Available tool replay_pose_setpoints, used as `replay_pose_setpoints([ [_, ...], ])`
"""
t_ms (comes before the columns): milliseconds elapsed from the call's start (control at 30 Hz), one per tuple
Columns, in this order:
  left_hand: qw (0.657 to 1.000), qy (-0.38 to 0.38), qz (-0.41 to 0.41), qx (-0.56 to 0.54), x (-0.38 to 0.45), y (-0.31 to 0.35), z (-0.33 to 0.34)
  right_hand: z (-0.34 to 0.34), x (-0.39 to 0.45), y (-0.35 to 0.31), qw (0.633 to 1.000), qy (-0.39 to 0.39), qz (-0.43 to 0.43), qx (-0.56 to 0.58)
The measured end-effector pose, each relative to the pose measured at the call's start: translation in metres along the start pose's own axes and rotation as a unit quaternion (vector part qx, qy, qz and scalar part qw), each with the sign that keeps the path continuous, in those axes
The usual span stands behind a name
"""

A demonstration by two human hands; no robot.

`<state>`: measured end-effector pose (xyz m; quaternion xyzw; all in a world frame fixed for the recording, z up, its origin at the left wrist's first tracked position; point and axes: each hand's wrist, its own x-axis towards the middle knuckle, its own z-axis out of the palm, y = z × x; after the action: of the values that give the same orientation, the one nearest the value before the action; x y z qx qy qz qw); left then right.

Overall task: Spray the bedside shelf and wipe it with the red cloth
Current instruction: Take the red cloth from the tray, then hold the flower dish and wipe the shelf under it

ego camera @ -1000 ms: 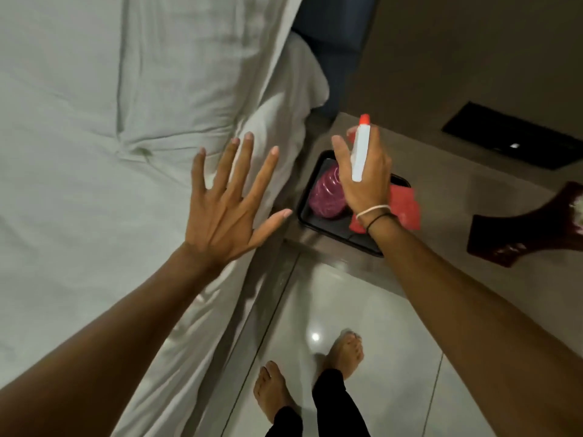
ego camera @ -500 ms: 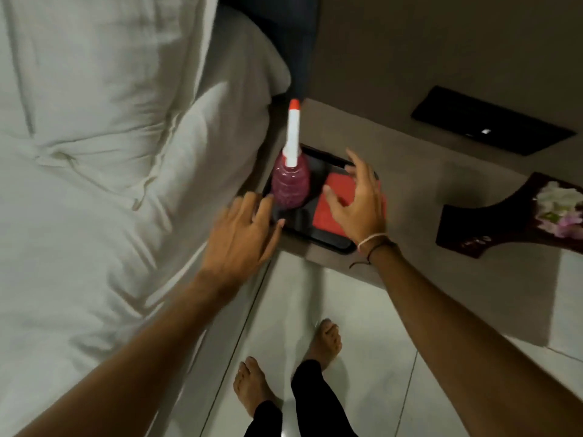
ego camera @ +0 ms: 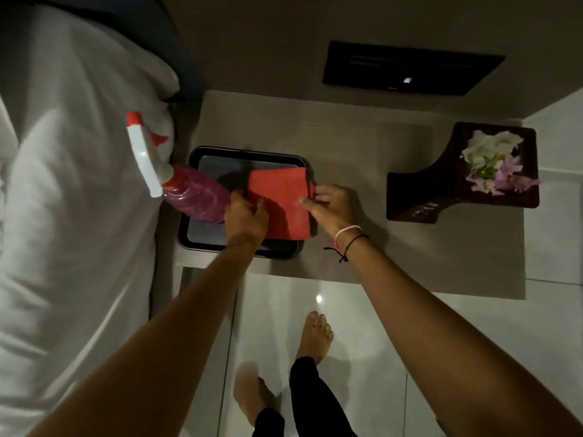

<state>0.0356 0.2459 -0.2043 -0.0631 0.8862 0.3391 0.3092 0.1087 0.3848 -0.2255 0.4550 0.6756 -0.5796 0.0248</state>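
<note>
The spray bottle [ego camera: 192, 193] tilts out over the tray's [ego camera: 189, 228] left rim toward the bed [ego camera: 63, 216], gripped low on its body by the left hand [ego camera: 244, 216]; held that low, the heavy nozzle end could tip it onto the sheets. The red cloth [ego camera: 284, 200] lies on the tray's right half at the shelf's [ego camera: 362, 146] front-left, its right edge pinched by the right hand's [ego camera: 331, 206] fingers. Pulling 1 edge may unfold it or drag the tray.

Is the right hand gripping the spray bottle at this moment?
No, the right hand pinches the red cloth, while the left hand holds the spray bottle.
</note>
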Motion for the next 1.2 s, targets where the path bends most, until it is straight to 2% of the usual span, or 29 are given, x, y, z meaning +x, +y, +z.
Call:
replay_pose_setpoints([
  [133,0.997,-0.004,-0.041,-0.072,0.007,0.002,0.002,0.000,-0.004,0.007,1.000,0.008,-0.029,0.010],
  [233,0.989,-0.056,-0.042,-0.133,0.003,-0.001,0.002,0.001,-0.014,0.010,0.999,0.007,-0.041,0.031],
  [400,0.977,-0.129,-0.016,-0.167,-0.022,-0.006,-0.011,-0.002,-0.041,0.007,0.985,-0.005,0.018,0.174],
  [533,0.964,-0.187,0.007,-0.190,-0.050,-0.009,-0.023,-0.008,-0.079,0.011,0.969,-0.005,0.063,0.240],
  [667,0.954,-0.252,0.050,-0.156,-0.078,-0.007,-0.024,-0.025,-0.119,0.033,0.928,-0.002,0.122,0.353],
  [800,0.942,-0.309,0.106,-0.083,-0.103,0.006,-0.014,-0.052,-0.159,0.067,0.863,-0.014,0.145,0.485],
  [867,0.943,-0.278,0.185,-0.015,-0.114,0.018,-0.005,-0.066,-0.178,0.086,0.833,-0.016,0.131,0.537],
  [933,0.933,-0.212,0.289,0.042,-0.124,0.039,0.000,-0.081,-0.194,0.103,0.802,-0.012,0.108,0.587],
  [1000,0.893,-0.149,0.411,0.108,-0.132,0.067,0.001,-0.096,-0.203,0.117,0.773,-0.008,0.082,0.629],
  [1100,0.793,-0.093,0.564,0.211,-0.144,0.117,0.015,-0.109,-0.207,0.131,0.751,0.001,0.041,0.659],
  [1200,0.699,-0.064,0.639,0.315,-0.153,0.159,0.050,-0.112,-0.202,0.137,0.742,0.028,0.028,0.670],
])
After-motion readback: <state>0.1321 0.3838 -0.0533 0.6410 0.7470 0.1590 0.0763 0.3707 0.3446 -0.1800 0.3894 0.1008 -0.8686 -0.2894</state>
